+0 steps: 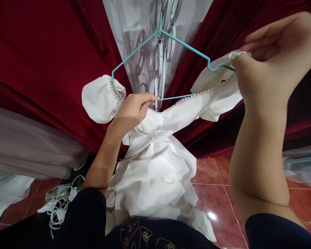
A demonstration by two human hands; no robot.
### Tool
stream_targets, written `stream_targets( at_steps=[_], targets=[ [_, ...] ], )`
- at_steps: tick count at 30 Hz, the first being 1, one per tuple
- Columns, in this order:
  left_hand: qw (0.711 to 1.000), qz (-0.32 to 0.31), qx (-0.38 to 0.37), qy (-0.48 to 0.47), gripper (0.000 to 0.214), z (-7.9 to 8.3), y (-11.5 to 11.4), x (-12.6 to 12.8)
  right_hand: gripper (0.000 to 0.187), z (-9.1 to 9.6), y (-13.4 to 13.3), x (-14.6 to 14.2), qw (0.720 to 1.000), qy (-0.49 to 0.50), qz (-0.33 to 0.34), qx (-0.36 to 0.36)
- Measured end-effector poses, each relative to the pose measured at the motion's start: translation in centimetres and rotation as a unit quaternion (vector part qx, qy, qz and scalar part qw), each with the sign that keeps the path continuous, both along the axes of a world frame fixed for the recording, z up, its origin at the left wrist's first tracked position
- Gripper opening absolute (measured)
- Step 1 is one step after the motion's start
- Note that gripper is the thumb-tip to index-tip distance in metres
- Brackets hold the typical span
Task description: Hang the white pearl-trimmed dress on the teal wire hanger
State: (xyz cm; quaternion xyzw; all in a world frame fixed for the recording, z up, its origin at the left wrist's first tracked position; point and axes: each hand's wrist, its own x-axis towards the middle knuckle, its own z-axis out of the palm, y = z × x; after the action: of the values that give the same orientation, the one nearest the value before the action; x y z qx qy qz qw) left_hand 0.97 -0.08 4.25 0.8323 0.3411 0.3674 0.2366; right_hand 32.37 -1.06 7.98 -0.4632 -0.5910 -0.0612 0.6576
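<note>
A white dress (150, 162) with pearl beads along its neckline and puffed sleeves hangs in front of me on a thin light-blue hanger (185, 45). My left hand (137, 109) is closed at the neckline, its fingertips on the hanger's lower bar. The left puffed sleeve (95, 100) sits over that end of the hanger. Up at the right, my right hand (277, 58) pinches the pearl-edged right shoulder of the dress near the hanger's tip. The neckline slopes up toward that hand.
A white metal scroll stand (159, 65) rises behind the hanger, between dark red curtains (41, 45). White cables (59, 211) lie in a tangle at the lower left. Grey sheer fabric (28, 141) hangs on the left, above the red tiled floor (209, 176).
</note>
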Motion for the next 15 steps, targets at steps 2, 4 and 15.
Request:
stream_targets(
  at_steps=[2,4,15],
  targets=[
    [1.0,0.011,0.004,0.006,0.041,-0.1,0.0,0.1,0.027,0.7,0.3,-1.2,0.999,0.008,0.027,-0.032],
    [1.0,0.018,0.01,0.011,0.041,-0.2,0.0,0.3,0.023,1.3,-0.1,-2.3,0.996,0.017,0.064,-0.058],
    [0.984,0.046,0.156,0.07,0.051,-1.3,0.1,0.5,0.027,-5.7,-0.9,-7.7,0.954,-0.245,0.16,-0.07]
  ],
)
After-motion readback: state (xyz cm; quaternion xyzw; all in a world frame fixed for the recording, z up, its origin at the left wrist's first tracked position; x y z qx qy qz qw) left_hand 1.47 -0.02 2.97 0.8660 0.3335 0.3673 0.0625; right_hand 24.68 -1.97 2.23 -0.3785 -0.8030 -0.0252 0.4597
